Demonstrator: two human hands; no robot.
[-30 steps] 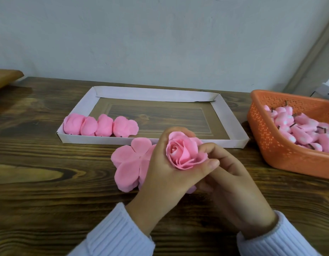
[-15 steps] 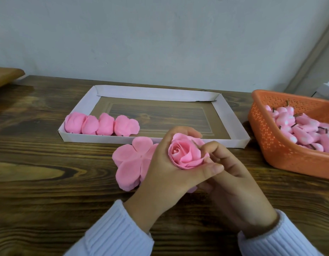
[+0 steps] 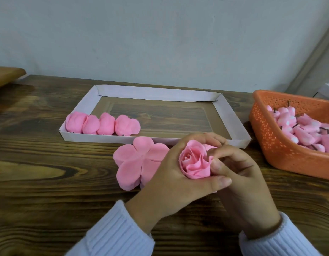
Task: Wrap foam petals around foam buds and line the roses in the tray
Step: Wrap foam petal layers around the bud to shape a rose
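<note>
A pink foam rose (image 3: 194, 162) sits in my left hand (image 3: 171, 183), whose fingers and thumb curl round it. My right hand (image 3: 241, 180) is against the rose's right side, its fingertips pinching the outer petal. A stack of flat pink foam petals (image 3: 137, 161) lies on the table just left of my hands. The white cardboard tray (image 3: 228, 117) stands behind, with several finished roses (image 3: 101, 124) lined along its front left edge. The rose's stem is hidden by my hands.
An orange plastic basket (image 3: 274, 143) full of pink foam buds (image 3: 305, 128) stands at the right. The wall runs along the back of the wooden table (image 3: 49, 182). A wooden object (image 3: 5, 74) shows at the far left edge.
My right fingers have shifted up along the rose's right side and now press the outer petal closer in. The rose has turned a little in my left hand.
</note>
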